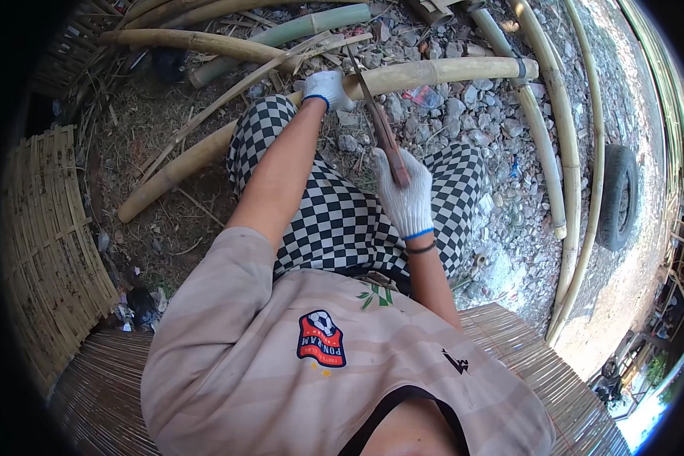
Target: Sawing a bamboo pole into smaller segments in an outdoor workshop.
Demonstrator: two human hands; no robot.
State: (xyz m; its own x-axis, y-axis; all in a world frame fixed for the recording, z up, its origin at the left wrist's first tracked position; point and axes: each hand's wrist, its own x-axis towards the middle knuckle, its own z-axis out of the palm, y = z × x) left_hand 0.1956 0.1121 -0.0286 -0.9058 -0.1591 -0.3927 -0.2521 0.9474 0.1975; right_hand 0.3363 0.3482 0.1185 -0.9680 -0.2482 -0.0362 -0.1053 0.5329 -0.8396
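My left hand (pixel 327 88), in a white knit glove with a blue cuff, presses down on a thick yellowish bamboo pole (pixel 448 71). The pole runs from the lower left, past my left knee, to the upper right. My right hand (pixel 404 194), gloved alike, is closed round the brown handle end of a saw (pixel 372 106). Its narrow, tapering blade points away from me and lies across the pole just right of my left hand. The blade's teeth are too small to make out. My knees, in checkered trousers (pixel 334 220), flank the space below the saw.
Other bamboo poles (pixel 568 152) lie along the right, beside a black tyre (pixel 618 197). A green bamboo length (pixel 311 26) and split strips lie at the back left. Grey rubble (pixel 463 114) covers the ground. A woven bamboo panel (pixel 49 243) stands at the left.
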